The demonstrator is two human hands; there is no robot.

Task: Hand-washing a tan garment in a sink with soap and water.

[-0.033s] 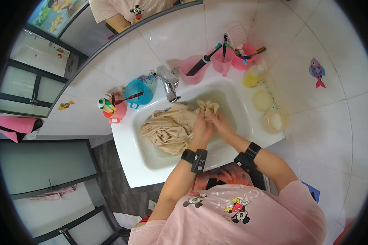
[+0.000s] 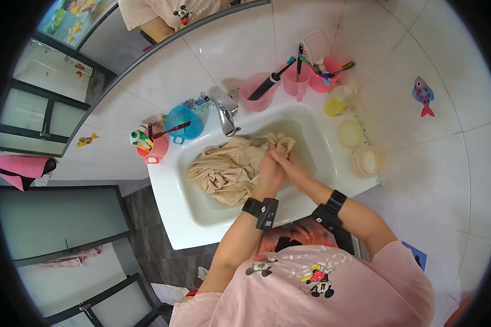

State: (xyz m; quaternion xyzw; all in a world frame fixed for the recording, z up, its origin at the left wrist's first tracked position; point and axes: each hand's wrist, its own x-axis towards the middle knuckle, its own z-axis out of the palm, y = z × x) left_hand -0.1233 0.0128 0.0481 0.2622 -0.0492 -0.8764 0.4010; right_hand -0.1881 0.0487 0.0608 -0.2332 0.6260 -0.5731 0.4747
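Note:
A bunched beige cloth lies wet in the white sink, filling its left and middle parts with some water around it. Both my hands are together near the sink's centre, at the cloth's right end. My left hand is closed on the cloth, its fingers partly covered. Pressed against it, my right hand grips the same gathered end, which sticks out beyond the fingers toward the far side. Each wrist carries a black strapped device.
A chrome faucet rises at the sink's back edge. To its left stand a blue cup and a pink cup with toothbrushes. Pink cups line the back right. A soap dish and yellow containers sit along the right rim.
My right hand has slid slightly forward over the left fingers. The gathered cloth end has shifted a little to the right and turned.

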